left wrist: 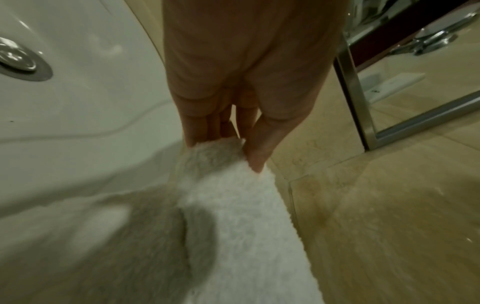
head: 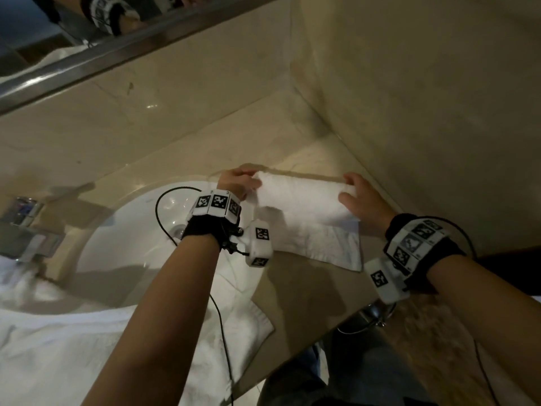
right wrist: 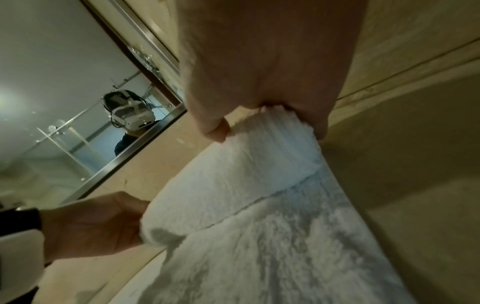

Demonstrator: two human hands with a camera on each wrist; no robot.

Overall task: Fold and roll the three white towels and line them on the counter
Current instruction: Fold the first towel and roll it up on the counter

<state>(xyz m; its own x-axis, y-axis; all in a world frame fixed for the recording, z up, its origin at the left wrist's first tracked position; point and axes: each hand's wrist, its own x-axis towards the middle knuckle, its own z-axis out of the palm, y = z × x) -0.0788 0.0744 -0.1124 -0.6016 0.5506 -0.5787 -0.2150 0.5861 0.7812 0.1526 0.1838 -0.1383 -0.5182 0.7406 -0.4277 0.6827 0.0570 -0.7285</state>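
A white sink [head: 123,247] sits at the left, loose white towels [head: 87,347] below it. The left hand [head: 238,183] has its grip closed on one end of the half-rolled towel [head: 301,200] on the beige surface [head: 307,288]; the right hand [head: 361,199] grips the other end.

- Both forearms are bare, with no sleeves.
- The left hand [head: 238,183] has a black wrist band [head: 202,227] ringed by white blocks with black square markers.
- The right hand [head: 364,200] has a matching marker band [head: 415,244].
- A thin black cable [head: 159,200] loops from the left band.
- A white boxed camera unit [head: 259,243] hangs below each wrist.
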